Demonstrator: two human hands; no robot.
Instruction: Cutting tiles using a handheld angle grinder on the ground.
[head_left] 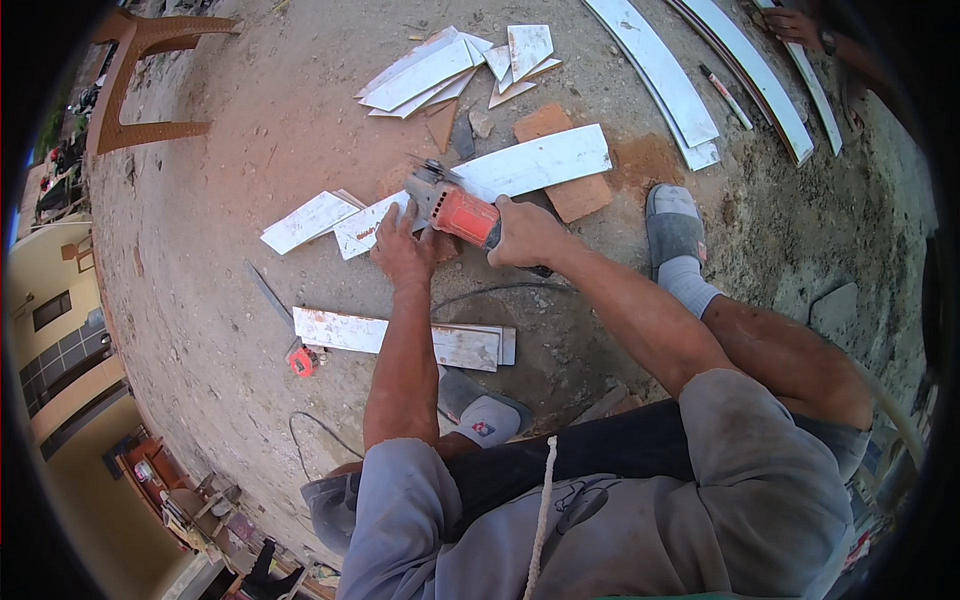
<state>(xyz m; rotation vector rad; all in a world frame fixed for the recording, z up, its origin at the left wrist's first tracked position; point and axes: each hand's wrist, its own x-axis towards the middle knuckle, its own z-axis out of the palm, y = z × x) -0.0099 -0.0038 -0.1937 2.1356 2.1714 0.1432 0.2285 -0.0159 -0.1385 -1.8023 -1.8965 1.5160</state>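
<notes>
An orange-red and grey angle grinder (465, 216) is over a long white tile strip (545, 162), its disc end toward the far left. My right hand (530, 236) is closed around the grinder's rear body. Just left of the tool, my left hand (404, 256) grips the strip near its left end, fingers on top and thumb near the close edge. Reddish bricks (578, 198) lie under the strip's right part. Touching its left end is another white tile piece (308, 220). The disc's contact with the tile is hard to make out.
Stacked tile strips (345, 330) lie nearer me, by a red tape measure (301, 360) and a dark cable (500, 288). Tile offcuts (425, 78) lie beyond; long curved strips (655, 75), a marker (726, 97) and another person's hand (792, 27) are far right. A brown chair (125, 80) stands far left.
</notes>
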